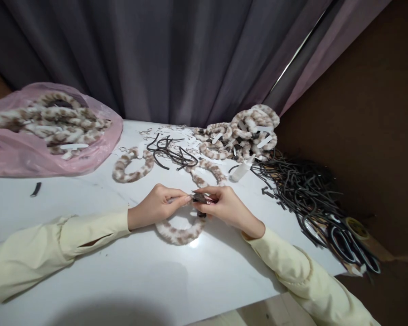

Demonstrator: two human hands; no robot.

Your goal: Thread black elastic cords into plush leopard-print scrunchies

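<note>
A fluffy white and brown ring (180, 235) hangs or lies just below my two hands, near the middle of the white table. My left hand (160, 206) pinches a small part at the ring's upper end, its fingertips closed. My right hand (229, 209) is wrapped round small dark pliers (200, 198), whose tip touches the spot by my left fingertips. A short black piece shows on the ring under my right fingers. What exactly lies between the pliers' jaws is too small to tell.
Behind my hands are two fluffy rings (133, 165), black cords (173, 154) and a white bottle (241, 169). A pink bag (112, 149) of rings stands left; more rings (216, 149) and a heap of black cords (302, 190) lie right. The table (129, 280) meets a dark curtain (177, 63).
</note>
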